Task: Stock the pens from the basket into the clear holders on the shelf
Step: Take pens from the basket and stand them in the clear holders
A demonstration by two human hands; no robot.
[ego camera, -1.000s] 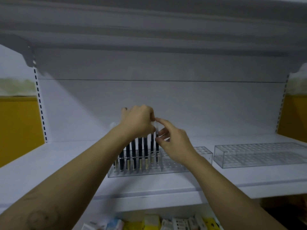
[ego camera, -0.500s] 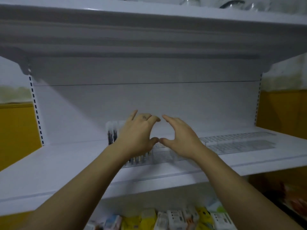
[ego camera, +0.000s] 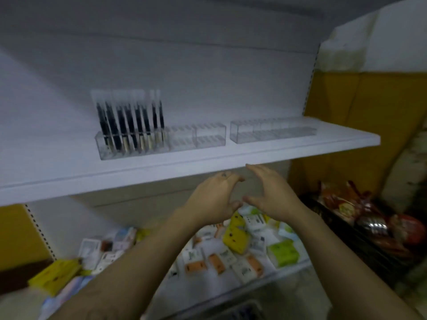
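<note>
Both hands empty: left hand [ego camera: 213,199] and right hand [ego camera: 273,192] spread loosely below shelf [ego camera: 342,139] | pens [ego camera: 129,122] upright in left clear holder [ego camera: 199,139] | I judge them light, stiff, slick; pinch mid-barrel.

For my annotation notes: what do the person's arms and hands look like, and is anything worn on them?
Both forearms are bare, no sleeves in view. The left hand and right hand wear no gloves, watch or bracelet. A small dark mark sits near a left-hand knuckle; too blurred to tell what.
</note>
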